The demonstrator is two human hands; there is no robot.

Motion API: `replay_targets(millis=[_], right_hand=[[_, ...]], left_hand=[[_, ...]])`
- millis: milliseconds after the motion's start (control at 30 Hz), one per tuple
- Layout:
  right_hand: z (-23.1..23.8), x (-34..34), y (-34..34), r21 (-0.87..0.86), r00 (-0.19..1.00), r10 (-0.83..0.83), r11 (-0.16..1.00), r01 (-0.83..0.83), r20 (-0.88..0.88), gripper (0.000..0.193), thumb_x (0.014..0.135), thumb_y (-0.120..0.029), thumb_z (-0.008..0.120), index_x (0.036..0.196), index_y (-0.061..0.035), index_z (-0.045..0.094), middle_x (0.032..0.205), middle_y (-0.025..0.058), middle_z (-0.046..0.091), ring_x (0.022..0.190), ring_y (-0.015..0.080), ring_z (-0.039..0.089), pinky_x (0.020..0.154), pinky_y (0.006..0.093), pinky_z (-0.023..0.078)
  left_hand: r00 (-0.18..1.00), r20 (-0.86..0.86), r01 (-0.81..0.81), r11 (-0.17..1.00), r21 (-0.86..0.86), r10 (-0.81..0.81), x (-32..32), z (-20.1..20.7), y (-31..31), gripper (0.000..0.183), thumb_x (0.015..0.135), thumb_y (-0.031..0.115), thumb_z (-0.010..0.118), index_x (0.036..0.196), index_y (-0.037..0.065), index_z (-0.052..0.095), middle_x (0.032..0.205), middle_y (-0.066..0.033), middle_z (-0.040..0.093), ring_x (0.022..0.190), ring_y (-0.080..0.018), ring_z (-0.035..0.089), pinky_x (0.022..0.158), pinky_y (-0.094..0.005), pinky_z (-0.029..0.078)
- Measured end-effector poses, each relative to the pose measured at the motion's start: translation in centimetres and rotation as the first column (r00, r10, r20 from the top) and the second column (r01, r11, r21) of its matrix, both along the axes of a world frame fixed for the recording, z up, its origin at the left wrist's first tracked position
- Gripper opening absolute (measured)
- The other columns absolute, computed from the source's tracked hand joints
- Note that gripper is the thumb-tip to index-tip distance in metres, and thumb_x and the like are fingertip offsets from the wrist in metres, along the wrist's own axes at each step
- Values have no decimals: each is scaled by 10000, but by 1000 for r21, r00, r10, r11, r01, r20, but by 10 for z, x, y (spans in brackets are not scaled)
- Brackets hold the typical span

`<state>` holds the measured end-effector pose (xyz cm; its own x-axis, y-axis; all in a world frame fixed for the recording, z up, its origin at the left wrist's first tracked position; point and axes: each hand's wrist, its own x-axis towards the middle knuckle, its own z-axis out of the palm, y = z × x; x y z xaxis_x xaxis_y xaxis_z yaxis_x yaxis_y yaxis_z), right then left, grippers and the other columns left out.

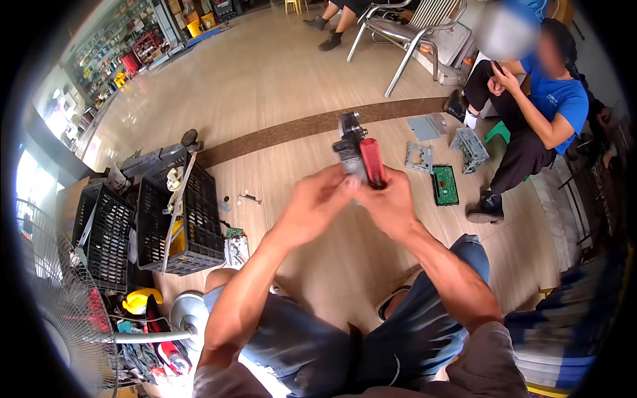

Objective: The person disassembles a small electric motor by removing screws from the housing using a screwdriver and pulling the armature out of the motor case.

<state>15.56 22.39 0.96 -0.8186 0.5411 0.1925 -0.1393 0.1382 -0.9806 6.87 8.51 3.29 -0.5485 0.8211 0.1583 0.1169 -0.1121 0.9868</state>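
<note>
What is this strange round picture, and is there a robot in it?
No robot: those are a person's bare hands, left and right. A wide fisheye camera on the person's head looks down, so straight edges bend near the rim. The hands hold up a dark part with a red piece against it; I can't tell whether they're joined. On the floor lie a green circuit board and a grey metal frame. Black crates stand at left.

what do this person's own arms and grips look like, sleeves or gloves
Loose, plain grey-brown fabric sleeves; the left forearm and right forearm are bare, with no watch or cable visible. The left grip and right grip are gloveless.
</note>
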Motion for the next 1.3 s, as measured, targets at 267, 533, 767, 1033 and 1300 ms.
replay_targets(millis=[267, 533, 767, 1033, 1300], right_hand=[[34, 3, 1, 48, 974, -82, 996, 74, 211, 208, 862, -191, 746, 766, -26, 663, 697, -84, 536, 651, 27, 447, 535, 253, 370], [31, 8, 15, 45, 991, -81, 996, 76, 104, 287, 838, -297, 759, 834, -16, 704, 683, -48, 560, 633, 54, 464, 557, 269, 386], [33, 17, 22, 121, 996, -77, 990, 73, 34, 336, 793, -319, 773, 788, 8, 695, 637, -12, 570, 605, 68, 490, 554, 288, 424], [24, 11, -11, 232, 983, -144, 958, 168, -116, 329, 776, -259, 802, 914, 17, 687, 705, 58, 614, 638, 111, 566, 576, 306, 470], [-1, 2, -37, 446, 993, 24, 894, 29, -113, 306, 792, -149, 784, 1026, -1, 654, 770, 48, 606, 648, 129, 542, 594, 286, 462]], left_hand=[[692, -682, 209, 970, -121, -235, 74, 117, -38, 170, 840, 66, 750, 1006, 34, 735, 815, -61, 731, 678, -142, 699, 593, -265, 534], [105, -882, 388, 836, -388, -459, 127, 137, -41, 217, 855, 120, 749, 1038, 4, 729, 867, -81, 727, 706, -172, 701, 622, -283, 554], [222, -961, 186, 974, -126, -166, 97, 121, -63, 275, 868, 167, 748, 1065, -23, 724, 912, -98, 724, 730, -198, 702, 648, -299, 571], [993, 45, -116, 986, 117, 112, -29, -6, -15, 898, 881, 595, 639, 1540, 90, 294, 1348, -133, 570, 1207, -219, 561, 1019, -393, 464], [970, 214, 21, 912, 410, -118, -2, -9, -2, 1237, 712, 692, 752, 1593, 134, 86, 1522, -156, 373, 1354, -298, 451, 1082, -452, 438]])
